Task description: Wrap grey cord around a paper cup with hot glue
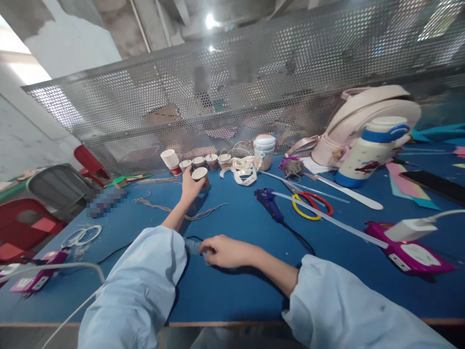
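Observation:
My left hand [191,188] reaches forward with its fingers and thumb around a small paper cup [199,173], which stands upright near a row of similar cups [211,162]. Close to me, my right hand [227,251] is low over the blue table, its fingers curled against a clear, ribbed plastic piece [193,246]. Part of that piece is hidden, so its kind is unclear. Strands of grey-brown cord [203,213] lie between the two hands. To the right rests a blue glue gun [269,203] beside red-and-yellow-handled scissors [312,205].
A cup stack [170,160], white ribbon [244,175] and a lidded container [264,151] stand at the back. At right are a bottle [370,152], a pale backpack [378,104], a phone [436,186] and a purple power strip [410,252]. A perforated metal screen [232,97] borders the table.

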{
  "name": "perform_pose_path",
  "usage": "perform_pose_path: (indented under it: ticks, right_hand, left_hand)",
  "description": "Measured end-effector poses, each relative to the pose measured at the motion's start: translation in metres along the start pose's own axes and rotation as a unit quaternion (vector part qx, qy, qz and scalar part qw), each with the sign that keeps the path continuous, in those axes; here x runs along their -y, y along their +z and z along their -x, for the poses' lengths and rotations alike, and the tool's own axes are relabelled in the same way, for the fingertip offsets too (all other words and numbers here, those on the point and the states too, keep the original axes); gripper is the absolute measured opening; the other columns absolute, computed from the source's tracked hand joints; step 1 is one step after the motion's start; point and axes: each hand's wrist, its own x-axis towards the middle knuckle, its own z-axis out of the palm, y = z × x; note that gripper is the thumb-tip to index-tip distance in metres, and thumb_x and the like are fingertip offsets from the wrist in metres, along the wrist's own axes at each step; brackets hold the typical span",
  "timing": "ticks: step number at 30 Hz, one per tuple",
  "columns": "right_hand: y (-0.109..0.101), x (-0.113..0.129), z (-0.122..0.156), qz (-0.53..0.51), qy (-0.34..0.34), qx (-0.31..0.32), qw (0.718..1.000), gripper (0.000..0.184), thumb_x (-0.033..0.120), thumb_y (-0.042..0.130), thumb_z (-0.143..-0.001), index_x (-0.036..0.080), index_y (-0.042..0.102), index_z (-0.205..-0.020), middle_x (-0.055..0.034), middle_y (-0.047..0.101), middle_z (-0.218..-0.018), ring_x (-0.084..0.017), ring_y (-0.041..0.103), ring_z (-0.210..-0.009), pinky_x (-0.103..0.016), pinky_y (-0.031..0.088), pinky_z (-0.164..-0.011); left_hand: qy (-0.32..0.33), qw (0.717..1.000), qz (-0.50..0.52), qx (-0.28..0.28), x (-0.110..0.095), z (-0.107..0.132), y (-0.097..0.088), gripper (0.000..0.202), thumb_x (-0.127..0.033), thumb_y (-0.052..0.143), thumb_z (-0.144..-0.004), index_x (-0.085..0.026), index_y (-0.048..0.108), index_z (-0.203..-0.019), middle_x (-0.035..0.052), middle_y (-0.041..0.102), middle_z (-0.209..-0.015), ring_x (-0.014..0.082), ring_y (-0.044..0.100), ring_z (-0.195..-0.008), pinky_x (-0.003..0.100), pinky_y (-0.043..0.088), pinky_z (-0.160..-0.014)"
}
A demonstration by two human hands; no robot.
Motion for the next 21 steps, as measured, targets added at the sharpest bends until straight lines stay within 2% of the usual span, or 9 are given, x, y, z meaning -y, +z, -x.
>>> perform_pose_path:
  ticks: [2, 5, 7, 9, 12, 15, 18, 21]
  right_hand:
    - [0.001, 0.002, 0.001, -0.001, -0.006, 0.004, 1.000, 0.042, 0.010, 0.050, -0.076, 0.015, 0.068, -0.113, -0.0056, 0.074, -0.092, -0.015, 0.064, -0.074, -0.020, 0.042, -0.062]
    - [0.003, 0.003, 0.002, -0.008, -0.018, 0.016, 1.000, 0.039, 0.011, 0.050, -0.080, 0.017, 0.069, -0.113, -0.0049, 0.075, -0.094, -0.015, 0.065, -0.077, -0.020, 0.044, -0.067]
    - [0.005, 0.002, 0.002, -0.014, -0.026, 0.025, 0.999, 0.038, 0.011, 0.050, -0.081, 0.018, 0.070, -0.112, -0.0047, 0.075, -0.096, -0.015, 0.066, -0.079, -0.020, 0.045, -0.069]
    - [0.006, 0.001, 0.002, -0.017, -0.029, 0.031, 0.999, 0.038, 0.011, 0.050, -0.081, 0.018, 0.070, -0.112, -0.0046, 0.075, -0.095, -0.014, 0.066, -0.077, -0.020, 0.045, -0.069]
    - [0.006, 0.000, 0.001, -0.014, -0.027, 0.032, 0.999, 0.040, 0.010, 0.051, -0.080, 0.017, 0.069, -0.115, -0.0047, 0.075, -0.093, -0.014, 0.065, -0.074, -0.020, 0.045, -0.067]
    - [0.005, -0.001, 0.001, -0.006, -0.025, 0.028, 0.999, 0.040, 0.011, 0.051, -0.080, 0.017, 0.069, -0.116, -0.0050, 0.075, -0.094, -0.014, 0.063, -0.073, -0.020, 0.043, -0.065]
    - [0.005, -0.001, 0.002, 0.000, -0.030, 0.025, 0.999, 0.041, 0.011, 0.050, -0.080, 0.017, 0.068, -0.117, -0.0050, 0.074, -0.095, -0.013, 0.061, -0.071, -0.020, 0.042, -0.064]
    - [0.005, -0.001, 0.002, 0.006, -0.033, 0.023, 0.999, 0.042, 0.011, 0.051, -0.079, 0.016, 0.068, -0.117, -0.0054, 0.074, -0.093, -0.014, 0.060, -0.070, -0.021, 0.042, -0.065]
  left_hand:
    - [0.032, 0.999, -0.033, 0.007, -0.008, 0.021, -0.002, 0.080, -0.018, 0.073, -0.066, -0.019, 0.036, -0.137, 0.0140, 0.042, -0.137, 0.0280, 0.040, -0.128, 0.038, 0.035, -0.105]
    - [0.052, 0.993, -0.068, 0.087, -0.012, 0.065, -0.005, 0.074, -0.026, 0.073, -0.069, -0.019, 0.041, -0.135, 0.0090, 0.055, -0.114, 0.0215, 0.059, -0.097, 0.036, 0.048, -0.087]
    - [0.055, 0.983, -0.085, 0.152, -0.008, 0.093, -0.007, 0.069, -0.027, 0.073, -0.069, -0.020, 0.046, -0.132, 0.0065, 0.058, -0.108, 0.0182, 0.061, -0.086, 0.033, 0.051, -0.078]
    - [0.063, 0.976, -0.105, 0.179, -0.003, 0.112, -0.007, 0.065, -0.026, 0.073, -0.069, -0.018, 0.049, -0.129, 0.0082, 0.058, -0.111, 0.0180, 0.061, -0.087, 0.032, 0.051, -0.078]
    - [0.086, 0.971, -0.141, 0.172, 0.002, 0.121, -0.009, 0.055, -0.025, 0.065, -0.075, -0.017, 0.050, -0.127, 0.0102, 0.056, -0.117, 0.0208, 0.058, -0.100, 0.035, 0.049, -0.087]
    - [0.117, 0.964, -0.188, 0.148, 0.002, 0.117, -0.012, 0.050, -0.022, 0.064, -0.074, -0.018, 0.053, -0.123, 0.0082, 0.054, -0.113, 0.0228, 0.054, -0.105, 0.040, 0.045, -0.094]
    - [0.140, 0.952, -0.236, 0.138, -0.002, 0.116, -0.014, 0.048, -0.023, 0.066, -0.073, -0.019, 0.056, -0.119, 0.0057, 0.050, -0.104, 0.0222, 0.053, -0.099, 0.040, 0.046, -0.092]
    - [0.148, 0.941, -0.276, 0.132, -0.004, 0.118, -0.013, 0.050, -0.026, 0.066, -0.074, -0.018, 0.054, -0.122, 0.0059, 0.046, -0.104, 0.0216, 0.054, -0.095, 0.038, 0.050, -0.086]
